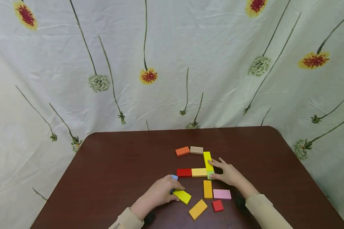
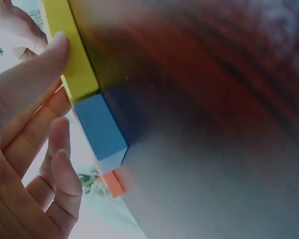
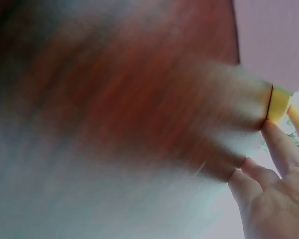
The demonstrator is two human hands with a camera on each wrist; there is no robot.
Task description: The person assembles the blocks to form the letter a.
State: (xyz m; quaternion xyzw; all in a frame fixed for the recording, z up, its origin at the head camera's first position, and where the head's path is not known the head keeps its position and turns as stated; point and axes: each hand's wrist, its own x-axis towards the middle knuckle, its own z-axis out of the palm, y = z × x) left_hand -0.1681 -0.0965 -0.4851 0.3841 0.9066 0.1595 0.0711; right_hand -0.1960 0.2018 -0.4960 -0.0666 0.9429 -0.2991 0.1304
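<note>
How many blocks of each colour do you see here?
Bright yellow blocks: 2
Golden yellow blocks: 2
Red blocks: 2
Pale yellow block: 1
Orange block: 1
Beige block: 1
Green block: 1
Blue block: 1
Pink block: 1
Total: 12

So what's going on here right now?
A person's left hand pinches a yellow block beside a blue block. Their right hand touches another yellow block, its thumb at the green block ending a row with a red block and a cream block. A pink block lies nearer the person.
</note>
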